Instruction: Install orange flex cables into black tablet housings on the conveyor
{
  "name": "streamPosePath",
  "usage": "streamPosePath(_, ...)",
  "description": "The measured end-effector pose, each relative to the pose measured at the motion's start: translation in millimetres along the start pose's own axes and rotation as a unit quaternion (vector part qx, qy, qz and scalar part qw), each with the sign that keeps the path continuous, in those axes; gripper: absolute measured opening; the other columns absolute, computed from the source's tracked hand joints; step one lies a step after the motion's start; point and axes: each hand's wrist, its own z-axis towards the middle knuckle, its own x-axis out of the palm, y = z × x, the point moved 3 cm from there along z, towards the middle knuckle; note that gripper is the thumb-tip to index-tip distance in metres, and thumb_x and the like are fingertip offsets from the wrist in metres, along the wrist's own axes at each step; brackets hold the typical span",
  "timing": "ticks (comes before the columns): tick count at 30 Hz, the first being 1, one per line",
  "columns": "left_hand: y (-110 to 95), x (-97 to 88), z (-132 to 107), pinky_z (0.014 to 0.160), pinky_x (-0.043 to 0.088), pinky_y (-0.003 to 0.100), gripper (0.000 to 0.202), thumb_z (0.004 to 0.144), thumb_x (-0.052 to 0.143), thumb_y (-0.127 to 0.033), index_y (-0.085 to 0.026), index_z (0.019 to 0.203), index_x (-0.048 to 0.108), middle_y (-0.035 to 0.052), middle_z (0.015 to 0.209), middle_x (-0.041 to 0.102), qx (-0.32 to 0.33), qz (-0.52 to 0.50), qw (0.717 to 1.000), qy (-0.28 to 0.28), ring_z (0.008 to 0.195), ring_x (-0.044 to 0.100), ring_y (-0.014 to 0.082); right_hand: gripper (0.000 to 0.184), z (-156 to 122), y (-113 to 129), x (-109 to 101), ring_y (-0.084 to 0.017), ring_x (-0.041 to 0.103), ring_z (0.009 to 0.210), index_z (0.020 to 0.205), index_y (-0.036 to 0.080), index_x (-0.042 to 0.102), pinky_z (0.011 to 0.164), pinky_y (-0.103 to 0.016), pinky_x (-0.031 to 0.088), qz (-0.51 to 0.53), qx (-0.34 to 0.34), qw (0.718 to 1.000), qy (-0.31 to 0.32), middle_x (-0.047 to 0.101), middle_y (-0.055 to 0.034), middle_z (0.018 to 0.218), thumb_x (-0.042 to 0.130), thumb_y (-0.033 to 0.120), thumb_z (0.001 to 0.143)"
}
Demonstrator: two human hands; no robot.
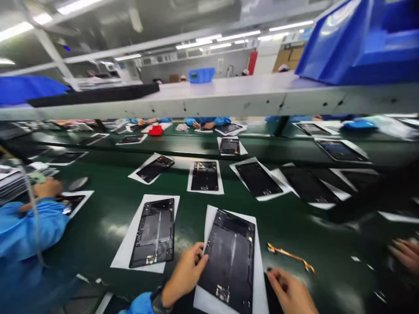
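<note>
Down at the near edge of the green desk (108, 226), a dark tablet shell (231, 257) lies open-side up on a white sheet (260, 270). Its long axis runs away from me, the far end leaning slightly right, and a small metal part sits at its near end. Any marking on it is too blurred for me to read. My left hand (185, 272) is curled at the shell's left edge, fingertips closed on that edge. My right hand (290, 292) hovers just beside the sheet's right side, fingers half bent and smeared by motion; I cannot tell whether it grips anything. An orange flex strip (290, 255) lies on the desk just beyond it. A second shell (153, 233) on its own sheet lies to the left, aligned the same way. A co-worker's blue sleeve (29, 226) fills the left edge.
</note>
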Motion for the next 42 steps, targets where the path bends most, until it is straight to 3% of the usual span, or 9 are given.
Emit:
streamPosePath(5,-58,-38.1,37,0.081,0.043,0.03,0.019,0.096,0.047,-0.027,-0.019,0.101,0.063,0.0045,0.093,0.061,0.185,0.263,0.947,-0.027,0.09,0.056,0.0191,0.042,15,14,-33,-0.023,0.058,0.061,0.106,0.021,0.061,0.054,-0.031,0.039,-0.18,0.009,0.977,-0.113,0.057,-0.0018,0.068,0.04,0.053,0.087)
streamPosePath(9,-98,-13.0,104,0.09,0.042,0.032,0.018,0.097,0.05,-0.026,-0.016,0.107,0.061,0.0075,0.105,0.058,0.312,0.358,0.88,0.031,0.1,0.052,0.0204,0.024,40,36,-32,-0.023,0.062,0.07,0.099,0.021,0.062,0.055,-0.03,0.038,-0.315,-0.005,0.947,-0.057,0.061,-0.0061,0.092,0.048,0.04,0.093)
streamPosePath(16,-89,18.6,152,0.086,0.043,0.033,0.015,0.094,0.048,-0.017,-0.014,0.087,0.061,0.0078,0.095,0.057,0.3,0.375,0.875,0.068,0.093,0.052,0.0207,0.02,46,43,-30,-0.016,0.062,0.067,0.114,0.026,0.057,0.052,-0.025,0.035,-0.382,-0.071,0.921,0.023,0.055,-0.0042,0.099,0.049,0.025,0.096)
streamPosePath(22,-91,6.6,152,0.085,0.044,0.034,0.013,0.091,0.048,-0.012,-0.013,0.085,0.06,0.0106,0.094,0.058,0.283,0.355,0.888,0.077,0.092,0.054,0.0223,0.01,60,48,-37,-0.014,0.056,0.061,0.085,0.02,0.056,0.054,-0.028,0.031,-0.382,-0.155,0.907,0.088,0.054,-0.0041,0.095,0.05,0.016,0.092)
streamPosePath(28,-114,5.1,112,0.092,0.045,0.033,0.02,0.095,0.055,-0.032,-0.014,0.098,0.062,0.0088,0.102,0.063,0.279,0.235,0.929,0.066,0.1,0.058,0.0204,0.017,53,76,-53,-0.018,0.056,0.06,0.093,0.023,0.057,0.058,-0.029,0.04,-0.114,-0.139,0.982,0.063,0.058,0.0012,0.066,0.047,0.037,0.093)
streamPosePath(30,-126,19.1,88,0.095,0.046,0.03,0.035,0.089,0.065,-0.037,-0.016,0.116,0.058,0.0088,0.114,0.063,0.287,0.064,0.945,0.141,0.107,0.06,0.0186,0.031,47,102,-59,-0.019,0.059,0.063,0.109,0.022,0.061,0.062,-0.03,0.045,-0.013,-0.126,0.99,0.056,0.064,-0.0012,0.072,0.052,0.045,0.089)
streamPosePath(35,-129,46.5,45,0.089,0.049,0.032,0.049,0.076,0.077,-0.037,-0.013,0.115,0.059,0.009,0.101,0.068,0.196,-0.281,0.883,0.32,0.098,0.066,0.02,0.041,46,156,-63,-0.022,0.064,0.068,0.093,0.018,0.071,0.06,-0.031,0.049,0.117,-0.056,0.99,0.052,0.071,-0.0092,0.083,0.069,0.055,0.075)
streamPosePath(40,-88,16.5,31,0.071,0.049,0.026,0.015,0.088,0.06,-0.024,-0.014,0.1,0.06,0.002,0.078,0.066,0.164,-0.038,0.979,0.119,0.071,0.063,0.0146,0.048,73,158,-31,-0.024,0.065,0.072,0.084,0.015,0.067,0.062,-0.03,0.05,0.194,-0.032,0.979,0.061,0.07,-0.0103,0.077,0.074,0.06,0.068)
streamPosePath(42,-75,-1.5,26,0.075,0.05,0.031,0.021,0.094,0.048,-0.019,-0.015,0.112,0.058,0.0049,0.087,0.067,0.217,0.125,0.968,0.028,0.079,0.063,0.0183,0.047,86,153,-8,-0.024,0.065,0.074,0.082,0.015,0.067,0.064,-0.03,0.049,0.197,-0.029,0.975,0.102,0.07,-0.0106,0.077,0.072,0.06,0.07)
